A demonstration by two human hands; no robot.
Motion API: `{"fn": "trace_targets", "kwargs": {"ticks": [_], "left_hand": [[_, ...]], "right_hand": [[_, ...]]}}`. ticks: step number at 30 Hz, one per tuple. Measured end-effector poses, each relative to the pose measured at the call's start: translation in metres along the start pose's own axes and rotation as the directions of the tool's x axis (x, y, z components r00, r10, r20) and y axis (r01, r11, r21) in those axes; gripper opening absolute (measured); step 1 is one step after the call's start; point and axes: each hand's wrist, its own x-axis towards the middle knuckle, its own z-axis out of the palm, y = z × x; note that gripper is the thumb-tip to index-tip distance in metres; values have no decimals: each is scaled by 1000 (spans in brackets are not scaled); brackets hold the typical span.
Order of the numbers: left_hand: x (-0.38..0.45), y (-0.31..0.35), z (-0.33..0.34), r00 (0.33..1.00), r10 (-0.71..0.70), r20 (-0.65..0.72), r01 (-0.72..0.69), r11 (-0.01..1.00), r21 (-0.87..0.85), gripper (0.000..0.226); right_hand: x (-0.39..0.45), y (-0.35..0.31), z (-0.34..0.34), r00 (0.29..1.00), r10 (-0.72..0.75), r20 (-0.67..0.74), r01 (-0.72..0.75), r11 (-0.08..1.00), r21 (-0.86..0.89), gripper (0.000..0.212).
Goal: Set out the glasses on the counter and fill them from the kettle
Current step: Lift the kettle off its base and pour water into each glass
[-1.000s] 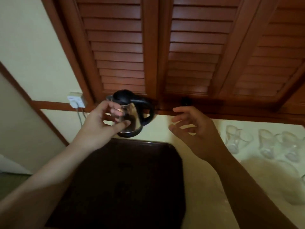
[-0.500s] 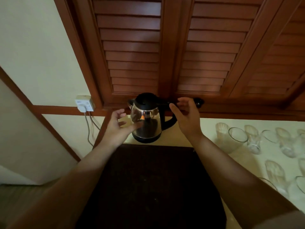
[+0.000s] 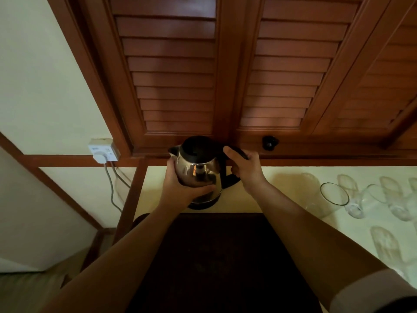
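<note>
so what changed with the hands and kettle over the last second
Both hands closed in and took hold of the kettle: the left hand now wraps its steel body, and the right hand grips the black handle. The kettle stayed on the counter, with the glasses untouched to the right.

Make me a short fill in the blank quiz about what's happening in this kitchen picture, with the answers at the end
1. The right hand grips the kettle by its black ____.
2. The left hand wraps around the kettle's shiny ____ body.
3. The clear glasses lie to the ____ of the kettle.

Answers: handle; metal; right
</note>
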Motion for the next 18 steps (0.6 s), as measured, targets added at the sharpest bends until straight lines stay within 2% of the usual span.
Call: {"fn": "trace_targets", "kwargs": {"ticks": [3, 4, 6, 9, 13, 18], "left_hand": [[1, 4, -1, 1000, 1, 4, -1, 1000, -21, 107], [1, 8, -1, 1000, 1, 6, -1, 1000, -28, 107], [1, 19, -4, 1000, 11, 9, -11, 999, -30, 109], [-4, 46, -6, 998, 56, 25, -56, 998, -18, 109], [-16, 84, -1, 982, 162, 97, -159, 987, -37, 104], [-42, 125, 31, 942, 259, 213, -239, 964, -112, 107]], "right_hand": [[0, -5, 6, 1000, -9, -30, 10, 1000, 7, 44], [-1, -9, 6, 999, -21, -35, 21, 1000, 13, 45], [-6, -19, 6, 998, -50, -35, 51, 998, 39, 60], [-18, -40, 4, 990, -123, -63, 129, 986, 107, 62], [-47, -74, -11, 974, -158, -161, 183, 971, 155, 86], [-108, -120, -48, 933, -241, -266, 292, 942, 169, 90]]}}
